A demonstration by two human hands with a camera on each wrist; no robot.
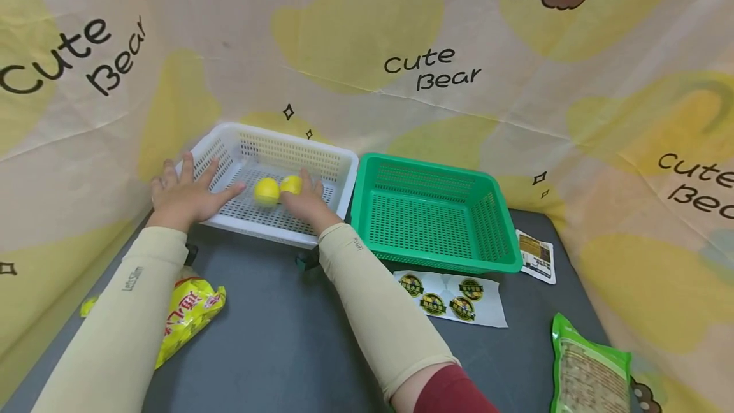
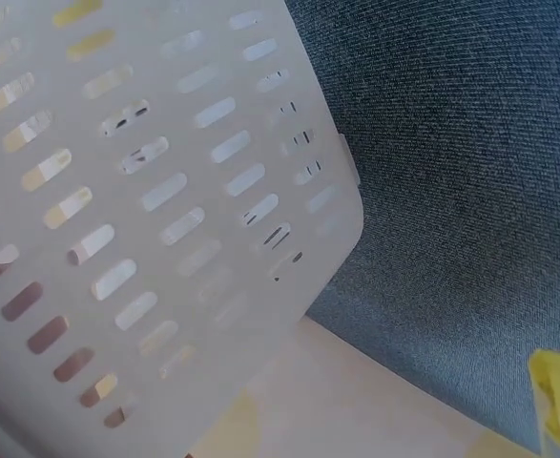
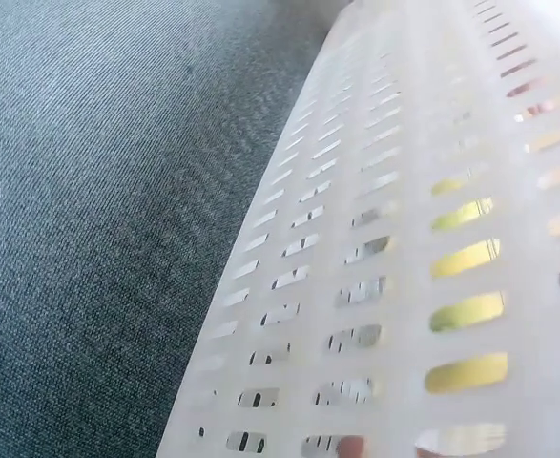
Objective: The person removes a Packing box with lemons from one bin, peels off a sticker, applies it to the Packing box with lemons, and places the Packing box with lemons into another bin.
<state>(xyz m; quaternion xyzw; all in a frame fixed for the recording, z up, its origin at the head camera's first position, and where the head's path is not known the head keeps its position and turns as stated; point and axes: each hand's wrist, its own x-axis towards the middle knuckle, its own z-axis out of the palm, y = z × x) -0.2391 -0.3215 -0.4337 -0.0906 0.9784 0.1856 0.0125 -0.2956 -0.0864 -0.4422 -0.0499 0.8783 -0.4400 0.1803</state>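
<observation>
Two round yellow balls (image 1: 266, 191) sit side by side in a white perforated basket (image 1: 275, 232) in the head view. My right hand (image 1: 309, 204) reaches over the basket's front rim and holds the right-hand yellow ball (image 1: 291, 184) between thumb and fingers. Over the basket's left front corner, my left hand (image 1: 186, 195) lies with its fingers spread and nothing in its grasp. The left wrist view shows only the basket's slotted outer wall (image 2: 165, 191). Through the slots of the basket wall (image 3: 404, 286) in the right wrist view, yellow shows.
A green perforated basket (image 1: 436, 263) stands to the right of the white one. In front of it lies a sticker sheet (image 1: 450, 298), with a white packet (image 1: 537, 257) at its right. A yellow bag (image 1: 192, 311) lies beside my left forearm; a green-edged bag (image 1: 590, 368) is front right.
</observation>
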